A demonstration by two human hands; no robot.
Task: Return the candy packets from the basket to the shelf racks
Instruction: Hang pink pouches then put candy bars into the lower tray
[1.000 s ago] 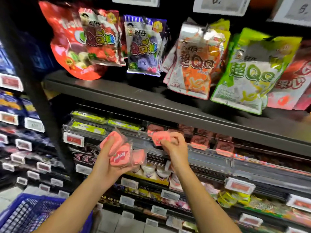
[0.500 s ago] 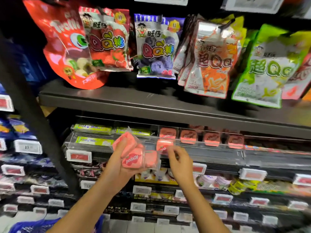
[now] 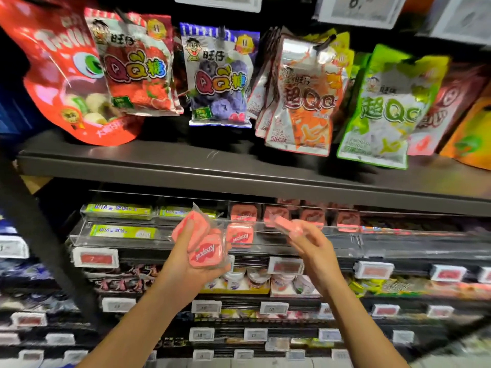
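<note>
At the centre of the frame, my left hand (image 3: pixel 194 257) gripped a small stack of pink candy packets (image 3: pixel 202 241), flat, rounded squares in clear wrap, one printed with white script, thumb pressed on top. To the right, my right hand (image 3: pixel 309 243) pinched a single pink packet (image 3: pixel 285 223) at the fingertips, tilted, just in front of the clear plastic rack (image 3: pixel 164 229) where matching pink packets (image 3: pixel 240 236) sat in rows beside green ones (image 3: pixel 122 231). Both forearms rose from the lower edge. Above, a dark grey shelf (image 3: pixel 239 179) ran under hanging gummy bags (image 3: pixel 218 75); price tags (image 3: pixel 95 258) lined the racks below
</note>
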